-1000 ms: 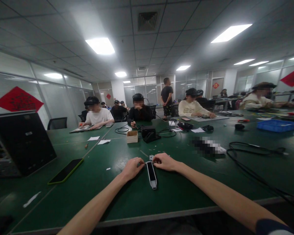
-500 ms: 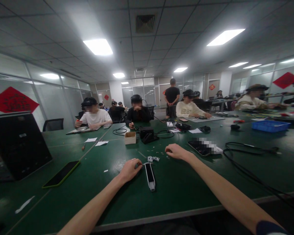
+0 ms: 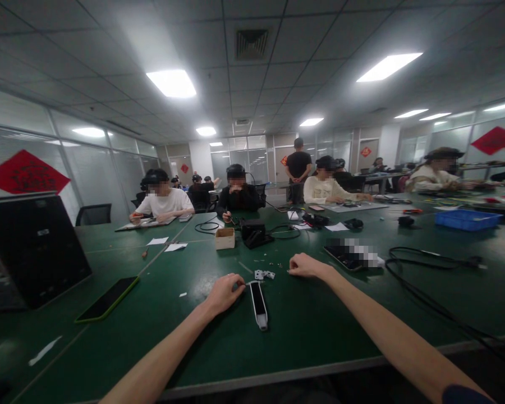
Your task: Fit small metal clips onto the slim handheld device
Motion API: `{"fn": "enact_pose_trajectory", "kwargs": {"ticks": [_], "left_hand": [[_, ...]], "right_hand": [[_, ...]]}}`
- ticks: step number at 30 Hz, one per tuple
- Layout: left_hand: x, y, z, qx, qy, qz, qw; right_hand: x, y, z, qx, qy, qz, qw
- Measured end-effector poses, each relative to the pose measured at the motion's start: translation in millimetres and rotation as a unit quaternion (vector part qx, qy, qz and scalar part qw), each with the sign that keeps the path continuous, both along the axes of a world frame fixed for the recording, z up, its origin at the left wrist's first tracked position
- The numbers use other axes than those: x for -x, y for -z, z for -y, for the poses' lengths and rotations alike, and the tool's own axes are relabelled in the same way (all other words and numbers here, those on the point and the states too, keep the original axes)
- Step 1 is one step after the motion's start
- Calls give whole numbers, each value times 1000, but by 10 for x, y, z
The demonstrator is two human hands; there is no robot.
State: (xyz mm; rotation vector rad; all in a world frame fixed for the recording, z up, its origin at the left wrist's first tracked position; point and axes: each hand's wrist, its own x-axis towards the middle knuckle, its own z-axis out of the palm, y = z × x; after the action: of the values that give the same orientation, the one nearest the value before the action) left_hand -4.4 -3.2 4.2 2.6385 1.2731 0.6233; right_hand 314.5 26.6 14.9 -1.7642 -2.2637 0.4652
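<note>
A slim white-framed device (image 3: 259,303) with a long dark face lies lengthwise on the green table in front of me. My left hand (image 3: 226,292) rests on the table at its upper left end, thumb and fingers curled together; what they pinch, if anything, is too small to make out. Small white perforated pieces (image 3: 264,275) lie just past the device. To the right, my right hand (image 3: 306,265) is bent down at the tabletop, fingertips closed by a tiny light speck. Several tiny bits (image 3: 271,264) are scattered left of those fingers.
A phone in a green case (image 3: 108,299) lies at left, near a black computer case (image 3: 37,249). Beyond my hands stand a small open box (image 3: 225,239) and a black device (image 3: 253,233). At right are another phone (image 3: 341,256), black cables (image 3: 408,286) and a blue tray (image 3: 467,220). Several people sit opposite.
My right hand has drawn its fingertips closer together over the tiny bits. My left hand and the device keep their places; the view has shifted slightly.
</note>
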Motion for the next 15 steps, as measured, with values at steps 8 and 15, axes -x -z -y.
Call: {"fn": "enact_pose_trajectory", "kwargs": {"ticks": [8, 15], "left_hand": [[13, 27, -23, -4, 5, 2, 1000], [3, 69, -60, -21, 6, -5, 1000]], "right_hand": [[18, -9, 11, 57, 5, -14, 998], [287, -66, 153, -32, -94, -84, 992]]}}
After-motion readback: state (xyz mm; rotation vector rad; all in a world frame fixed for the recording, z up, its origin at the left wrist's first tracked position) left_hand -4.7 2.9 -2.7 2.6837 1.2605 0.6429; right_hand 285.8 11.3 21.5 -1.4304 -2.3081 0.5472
